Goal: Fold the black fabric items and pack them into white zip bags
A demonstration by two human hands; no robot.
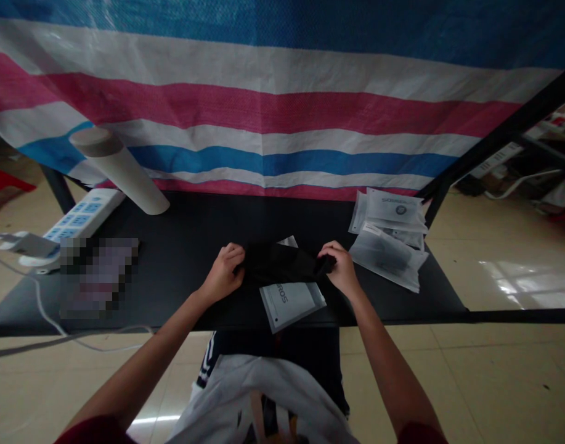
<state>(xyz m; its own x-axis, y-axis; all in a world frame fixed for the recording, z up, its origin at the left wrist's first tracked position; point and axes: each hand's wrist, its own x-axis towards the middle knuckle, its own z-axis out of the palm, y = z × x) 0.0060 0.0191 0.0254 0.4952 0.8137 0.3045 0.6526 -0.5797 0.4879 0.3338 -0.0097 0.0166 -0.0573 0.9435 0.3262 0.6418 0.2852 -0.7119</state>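
Note:
A piece of black cloth (280,262) is stretched sideways between my two hands, just above the black table. My left hand (227,268) is closed on its left end, and my right hand (340,265) pinches the bunched right end. Under the cloth lies a frosted plastic bag (294,305) with dark lettering, its middle hidden by the fabric. The exact kind of cloth item cannot be made out.
Several frosted bags (388,246) are piled at the table's right end. To the left are a white bottle (120,172), a power strip (85,219) with a plugged-in charger (30,243), and a blurred-out flat object (100,274). A cable (39,296) crosses the left edge. A striped sheet (264,111) hangs behind.

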